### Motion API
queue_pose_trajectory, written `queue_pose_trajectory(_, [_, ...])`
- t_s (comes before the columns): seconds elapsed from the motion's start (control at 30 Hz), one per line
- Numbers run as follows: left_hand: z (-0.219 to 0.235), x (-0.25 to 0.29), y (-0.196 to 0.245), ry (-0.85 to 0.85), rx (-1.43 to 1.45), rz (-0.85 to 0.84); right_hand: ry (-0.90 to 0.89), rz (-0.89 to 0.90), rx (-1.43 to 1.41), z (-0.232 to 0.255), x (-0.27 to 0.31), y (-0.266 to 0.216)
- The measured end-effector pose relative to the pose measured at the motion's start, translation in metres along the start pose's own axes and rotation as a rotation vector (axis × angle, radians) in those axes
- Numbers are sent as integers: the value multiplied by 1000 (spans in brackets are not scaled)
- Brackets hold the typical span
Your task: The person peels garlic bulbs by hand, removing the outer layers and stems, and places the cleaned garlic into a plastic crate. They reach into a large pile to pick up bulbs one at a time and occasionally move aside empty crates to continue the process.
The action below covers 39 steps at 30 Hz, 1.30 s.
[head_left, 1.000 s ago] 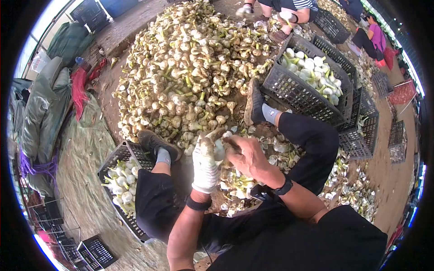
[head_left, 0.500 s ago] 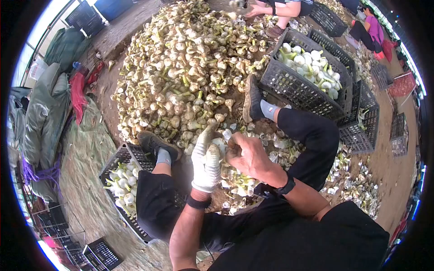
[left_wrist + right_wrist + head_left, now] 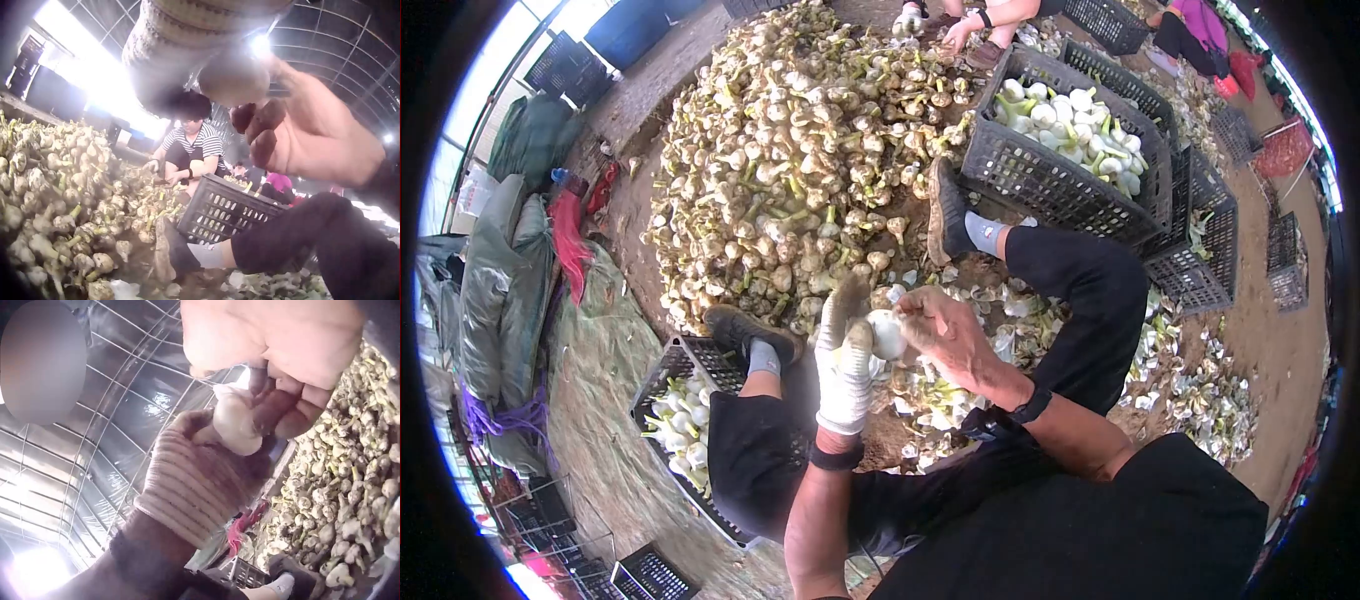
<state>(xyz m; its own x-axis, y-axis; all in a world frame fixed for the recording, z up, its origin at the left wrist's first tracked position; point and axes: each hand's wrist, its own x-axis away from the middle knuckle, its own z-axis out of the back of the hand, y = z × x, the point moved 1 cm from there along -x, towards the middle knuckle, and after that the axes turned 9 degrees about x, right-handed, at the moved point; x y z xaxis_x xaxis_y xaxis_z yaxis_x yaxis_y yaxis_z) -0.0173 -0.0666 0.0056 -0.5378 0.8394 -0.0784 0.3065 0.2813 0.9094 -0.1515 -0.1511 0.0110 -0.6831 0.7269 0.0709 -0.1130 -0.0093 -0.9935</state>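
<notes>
A smooth white garlic bulb (image 3: 888, 336) is held up between my two hands, in front of the knees. My left hand (image 3: 843, 372), in a white striped knit glove, grips it with thumb and fingers. From the other side the bare right hand (image 3: 962, 345) has its curled, soiled fingertips on the bulb. The right wrist view shows the bulb (image 3: 236, 424) largely bare and pale, with a whitish flap of skin at its top beside the right fingers (image 3: 278, 412). Beyond the hands lies a large heap of unpeeled garlic (image 3: 770, 180).
At the right stands a black crate (image 3: 1060, 190) of peeled white bulbs. Another crate (image 3: 675, 350) with peeled bulbs is beside the left leg. Loose garlic skins (image 3: 940, 400) litter the ground between the legs. Another person (image 3: 194, 144) sits across the heap.
The left hand has turned, and the white bulb now shows more fully between the hands. My right fingers stay at its side. The head view has shifted slightly.
</notes>
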Motion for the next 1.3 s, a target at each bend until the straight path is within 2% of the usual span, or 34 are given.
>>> queue_pose_trajectory(0.03, [0,1,0,25,-62,138,28,124,-48,-4,1,-4])
queue_pose_trajectory(0.07, [-1,2,-1,50,-121,278,29,122,-47,-5,0,1])
queue_pose_trajectory(0.13, [6,2,-6,20,-189,337,134,292,308,-6,-5,20])
queue_pose_trajectory(0.17, [15,2,-16,-6,-244,392,82,241,0,-7,-7,29])
queue_pose_trajectory(0.2, [22,2,-22,-30,-301,444,80,243,-1,-7,-7,34])
queue_pose_trajectory(0.23, [16,2,-19,-31,-324,333,109,273,139,-5,-6,36])
queue_pose_trajectory(0.27, [11,5,-14,-30,-327,336,140,300,278,-3,-5,39])
queue_pose_trajectory(0.3, [4,9,-6,-23,-200,320,142,298,277,-1,-4,43])
queue_pose_trajectory(0.37, [-2,10,-1,-54,17,266,198,185,474,4,-5,52])
queue_pose_trajectory(0.4, [-7,8,3,-32,31,199,228,128,571,7,-6,54])
queue_pose_trajectory(0.43, [-12,7,13,-51,38,196,162,21,587,13,-4,57])
queue_pose_trajectory(0.47, [-13,9,19,-62,45,200,158,18,585,14,-4,60])
queue_pose_trajectory(0.53, [-5,6,14,-86,29,241,198,250,530,15,-2,60])
queue_pose_trajectory(0.57, [-8,6,21,-83,50,298,58,104,441,20,2,53])
queue_pose_trajectory(0.6, [-7,5,19,-81,49,297,55,106,441,20,2,49])
queue_pose_trajectory(0.67, [-3,3,11,-86,-76,302,62,94,146,12,-2,28])
queue_pose_trajectory(0.7, [-4,3,9,-50,-58,310,38,-51,-64,9,5,6])
queue_pose_trajectory(0.73, [-5,4,8,-52,-59,315,41,-54,-66,7,5,6])
queue_pose_trajectory(0.8, [-5,5,6,16,-199,280,7,158,344,7,2,4])
queue_pose_trajectory(0.83, [-3,4,3,-12,-281,178,37,221,367,5,0,6])
queue_pose_trajectory(0.87, [-1,6,2,-10,-282,179,35,220,366,5,-1,5])
queue_pose_trajectory(0.93, [0,6,2,26,-290,216,25,280,535,8,1,0])
queue_pose_trajectory(1.07, [-6,6,9,46,-158,292,53,325,488,11,2,12])
queue_pose_trajectory(1.13, [-1,6,5,78,-297,259,201,174,455,10,7,10])
queue_pose_trajectory(1.17, [2,6,0,79,-296,262,110,221,379,12,10,6])
queue_pose_trajectory(1.2, [3,6,-5,68,-319,224,113,218,380,13,10,6])
queue_pose_trajectory(1.27, [1,6,-8,53,-342,185,72,394,530,14,7,4])
queue_pose_trajectory(1.3, [-2,7,-7,17,-363,133,41,365,604,15,7,4])
